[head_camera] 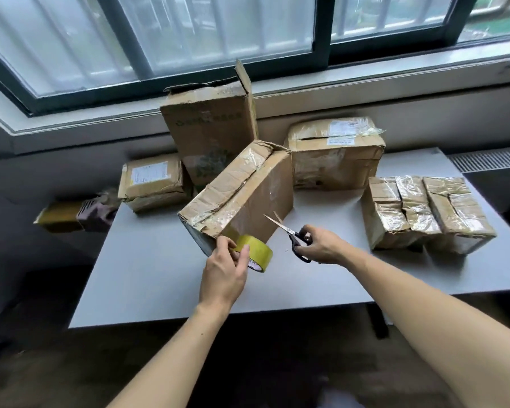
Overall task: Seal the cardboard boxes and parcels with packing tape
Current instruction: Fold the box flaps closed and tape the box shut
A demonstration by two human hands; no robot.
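A crumpled cardboard box (242,195) stands tilted in the middle of the grey table (147,278), its near lower corner close to me. My left hand (224,269) grips a yellow roll of packing tape (256,251) against that corner. To the right, my right hand (321,245) holds black-handled scissors (289,234), blades spread and pointing up-left toward the box's side.
A tall box with an open flap (209,128) stands at the back, a labelled box (336,154) to its right and a small labelled parcel (153,181) to its left. A heavily taped parcel (424,213) lies at the right. A window sill runs behind.
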